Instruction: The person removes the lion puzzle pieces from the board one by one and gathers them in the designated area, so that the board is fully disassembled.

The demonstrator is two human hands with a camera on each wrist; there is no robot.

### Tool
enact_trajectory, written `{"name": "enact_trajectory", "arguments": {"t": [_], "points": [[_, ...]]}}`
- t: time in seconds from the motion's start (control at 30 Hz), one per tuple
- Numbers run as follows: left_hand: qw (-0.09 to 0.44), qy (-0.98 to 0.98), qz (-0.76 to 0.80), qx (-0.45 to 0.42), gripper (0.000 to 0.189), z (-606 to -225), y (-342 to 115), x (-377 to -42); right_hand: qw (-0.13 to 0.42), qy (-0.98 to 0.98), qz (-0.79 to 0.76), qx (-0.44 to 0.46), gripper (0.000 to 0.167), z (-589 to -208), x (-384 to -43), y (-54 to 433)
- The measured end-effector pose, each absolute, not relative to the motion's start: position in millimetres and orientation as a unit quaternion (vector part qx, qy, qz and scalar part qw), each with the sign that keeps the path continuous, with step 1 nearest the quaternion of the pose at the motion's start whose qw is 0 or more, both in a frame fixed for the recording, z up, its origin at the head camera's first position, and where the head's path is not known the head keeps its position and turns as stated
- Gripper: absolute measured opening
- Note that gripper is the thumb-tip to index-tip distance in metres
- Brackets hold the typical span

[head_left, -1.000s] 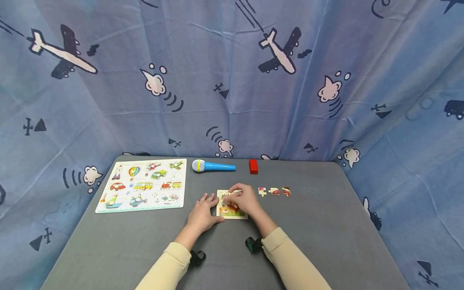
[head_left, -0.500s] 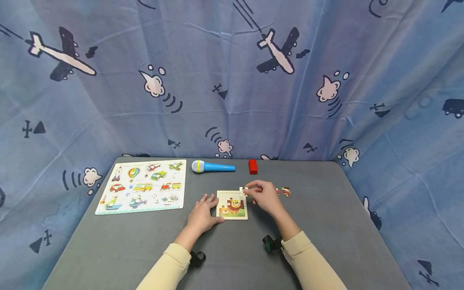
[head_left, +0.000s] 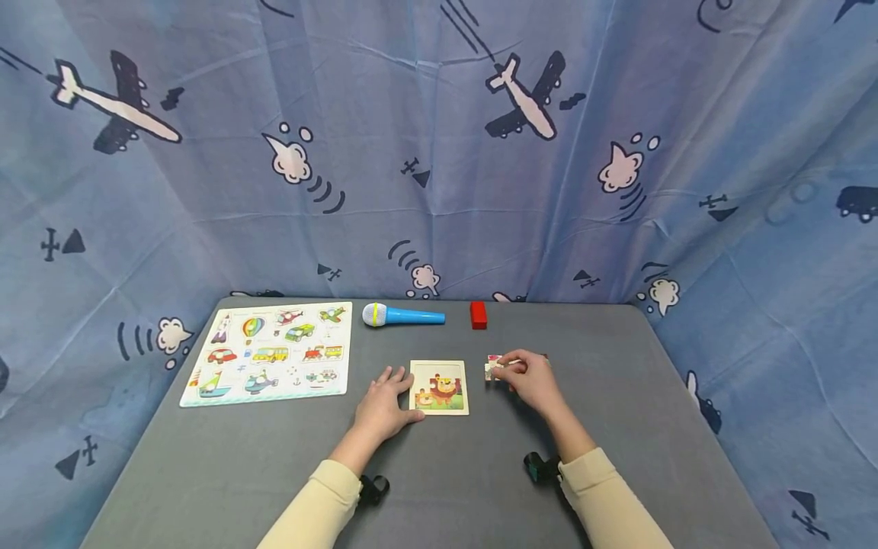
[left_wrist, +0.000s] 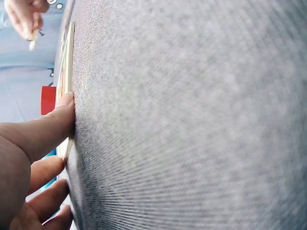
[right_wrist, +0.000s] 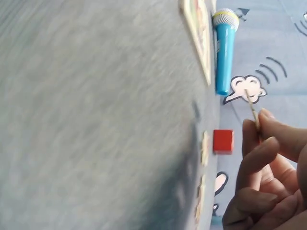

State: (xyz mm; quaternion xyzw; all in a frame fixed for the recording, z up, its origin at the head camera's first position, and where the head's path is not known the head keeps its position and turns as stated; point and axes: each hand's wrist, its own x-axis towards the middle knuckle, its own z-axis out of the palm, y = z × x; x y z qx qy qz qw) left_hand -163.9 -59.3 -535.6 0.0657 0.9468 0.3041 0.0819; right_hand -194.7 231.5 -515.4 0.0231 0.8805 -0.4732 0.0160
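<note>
In the head view, a small square jigsaw board (head_left: pixel 420 367) with a lion picture in its lower part lies at mid-table. My left hand (head_left: pixel 382 408) rests at its left side, fingers spread, with the thumb (left_wrist: pixel 64 108) touching the near edge in the left wrist view. My right hand (head_left: pixel 538 381) is to the right of the board. Between thumb and forefinger it pinches a thin puzzle piece (right_wrist: pixel 252 109), seen edge-on above the table in the right wrist view. Loose puzzle pieces (right_wrist: pixel 205 148) lie flat below that hand, partly hidden by it in the head view.
A large white vehicle-picture board (head_left: pixel 236 343) lies at the table's left. Along the back are a blue toy microphone (head_left: pixel 414 316) and a red block (head_left: pixel 479 316). A patterned blue curtain (head_left: pixel 439 152) hangs behind the table.
My right hand was over the jigsaw board, then lifted and moved right with the puzzle piece in its fingers, and now hovers by the loose pieces. The left hand has stayed in place.
</note>
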Motion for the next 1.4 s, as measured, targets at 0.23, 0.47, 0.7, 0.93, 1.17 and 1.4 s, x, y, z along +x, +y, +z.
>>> {"name": "enact_trajectory", "arguments": {"t": [0.23, 0.47, 0.7, 0.93, 1.17, 1.4], "points": [[0.082, 0.946, 0.308, 0.065, 0.076, -535, -58, -164, 0.021, 0.904, -0.427, 0.029, 0.022, -526, -199, 244], [0.079, 0.947, 0.305, 0.066, 0.076, -535, -58, -164, 0.018, 0.92, -0.391, 0.023, 0.017, -533, -200, 244], [0.083, 0.946, 0.306, 0.065, 0.077, -536, -58, -164, 0.0, 0.933, -0.36, 0.026, 0.016, -537, -200, 240], [0.08, 0.946, 0.306, 0.065, 0.077, -535, -60, -164, 0.002, 0.933, -0.36, 0.028, 0.017, -538, -200, 236], [0.077, 0.947, 0.305, 0.067, 0.076, -536, -60, -164, -0.003, 0.927, -0.374, 0.016, 0.023, -524, -199, 227], [0.078, 0.946, 0.307, 0.064, 0.077, -536, -60, -164, 0.019, 0.918, -0.396, 0.007, 0.024, -505, -198, 209]]}}
